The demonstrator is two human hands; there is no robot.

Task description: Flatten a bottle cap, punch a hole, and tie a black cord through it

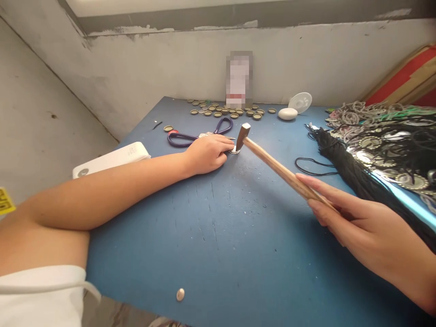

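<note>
A small hammer (274, 164) with a pale wooden handle is gripped near its end by my right hand (361, 222), thumb and fingers closed round the wood. Its dark metal head is tilted, the lower end at a bottle cap (235, 151) on the blue table; I cannot tell whether they touch. The fingertips of my left hand (207, 153) pinch that cap's left side against the tabletop and partly cover it. Just behind this hand lie blue-handled scissors (180, 140), partly hidden by it.
Several bottle caps (235, 111) lie along the back, near a white oval object (288, 113) and a clear disc (301, 102). Black cords (340, 154) and light cords heap at the right. A white box-like device (112, 159) sits left; a small button-like piece (180, 294) lies in front.
</note>
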